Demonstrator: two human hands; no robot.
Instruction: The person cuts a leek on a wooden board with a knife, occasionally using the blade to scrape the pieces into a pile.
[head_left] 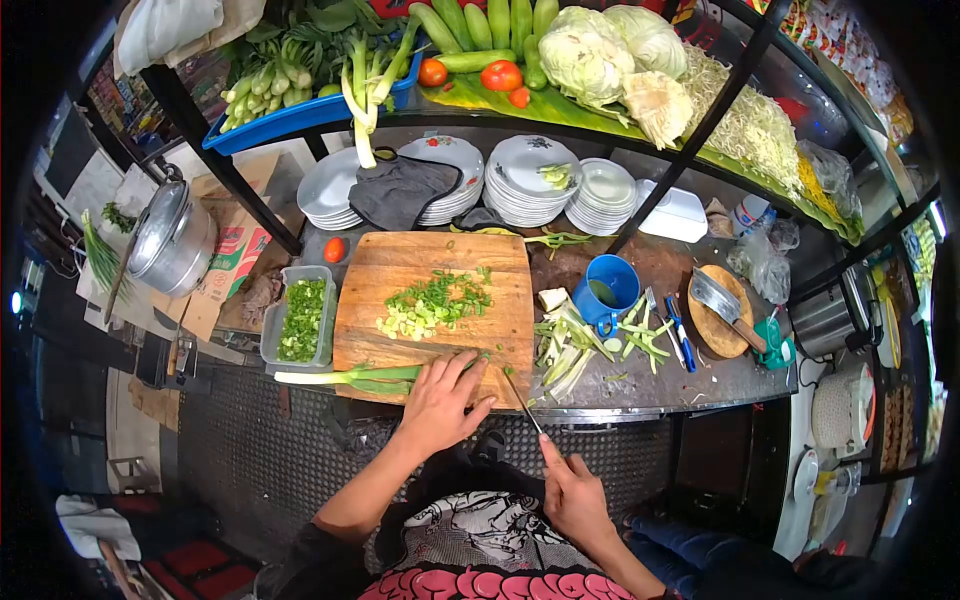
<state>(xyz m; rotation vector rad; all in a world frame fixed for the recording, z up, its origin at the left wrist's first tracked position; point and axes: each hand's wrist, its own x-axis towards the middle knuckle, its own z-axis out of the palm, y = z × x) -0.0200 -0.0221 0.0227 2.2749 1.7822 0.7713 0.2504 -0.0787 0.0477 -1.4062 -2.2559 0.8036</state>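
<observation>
My left hand [440, 405] presses a long spring onion [335, 377] onto the near edge of the wooden cutting board [360, 285]. The onion's white end sticks out past the board's left side, and its green part passes under my fingers. In my right hand [578, 498] is the handle of a knife [523, 405], its blade reaching to the board's near right corner, to the right of my left fingertips. Chopped spring onion [435, 303] lies loose on the middle of the board. A clear plastic container [269, 338] of chopped greens stands left of the board.
Onion trimmings [566, 350] and a blue mug [610, 285] lie right of the board, near a cleaver [716, 296] on a round chopping block [735, 338]. Behind are stacked plates [525, 205] and a dark cloth [405, 190]. A black shelf bar crosses above, with vegetables on it.
</observation>
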